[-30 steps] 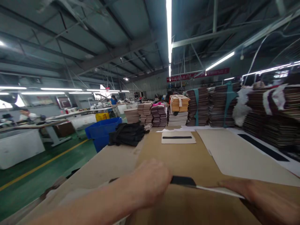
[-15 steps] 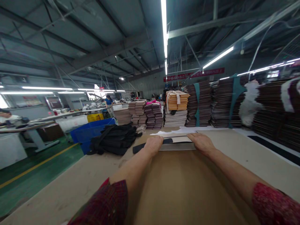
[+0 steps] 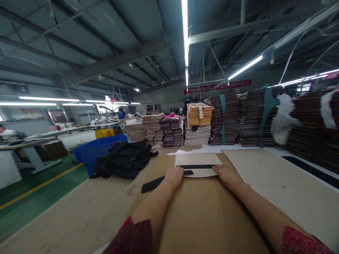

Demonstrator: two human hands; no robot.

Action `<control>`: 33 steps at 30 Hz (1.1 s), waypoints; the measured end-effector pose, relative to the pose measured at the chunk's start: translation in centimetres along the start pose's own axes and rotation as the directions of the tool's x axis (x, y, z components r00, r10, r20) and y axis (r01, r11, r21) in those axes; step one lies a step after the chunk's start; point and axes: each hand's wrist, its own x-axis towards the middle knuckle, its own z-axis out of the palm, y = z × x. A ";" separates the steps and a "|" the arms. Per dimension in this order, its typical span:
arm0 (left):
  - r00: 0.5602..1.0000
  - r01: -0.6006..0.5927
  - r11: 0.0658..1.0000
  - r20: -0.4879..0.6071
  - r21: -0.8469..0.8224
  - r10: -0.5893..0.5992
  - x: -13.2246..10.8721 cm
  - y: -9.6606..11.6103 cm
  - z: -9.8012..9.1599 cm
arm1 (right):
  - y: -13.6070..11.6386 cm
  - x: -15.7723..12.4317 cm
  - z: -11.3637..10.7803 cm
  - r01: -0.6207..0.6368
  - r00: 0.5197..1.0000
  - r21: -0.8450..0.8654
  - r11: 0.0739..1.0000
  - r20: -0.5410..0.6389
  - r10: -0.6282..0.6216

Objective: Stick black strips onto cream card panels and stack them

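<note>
A pale card piece [image 3: 197, 163] with a black strip [image 3: 197, 166] across it lies flat on a big brown cardboard sheet [image 3: 201, 215], out at arm's length. My left hand [image 3: 173, 175] rests at the card's near left corner. Its fingers are curled over a second black strip [image 3: 155, 184] that sticks out to the left from under the hand. At the card's near right corner lies my right hand [image 3: 225, 175], fingers stretched flat against the edge. Both forearms are extended, with red plaid sleeves at the elbows.
A heap of black fabric [image 3: 124, 160] lies on the table's left side, with a blue bin [image 3: 91, 151] behind it. Tall stacks of cut card pieces [image 3: 225, 120] line the back and right. A large pale sheet [image 3: 267, 173] lies to the right. People work at distant tables on the left.
Both hands went from close to my body out to arm's length, carrying the card and strip. The card now lies flat on the sheet, and the hands sit at its near corners.
</note>
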 end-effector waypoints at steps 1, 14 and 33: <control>1.000 -0.002 1.000 0.012 0.001 0.002 0.0 -0.1 -0.2 | -0.1 0.0 0.0 0.000 1.000 0.004 1.000 0.007 0.000; 0.982 -0.142 0.989 0.122 -0.045 0.146 -4.4 6.2 -7.5 | 9.2 -10.8 -9.4 -0.175 0.984 -0.011 0.985 0.033 0.175; 0.968 -0.236 0.911 -0.002 -0.337 0.250 -9.2 26.9 -4.8 | 14.1 -29.7 -4.8 -0.561 0.827 -0.048 0.827 0.014 0.562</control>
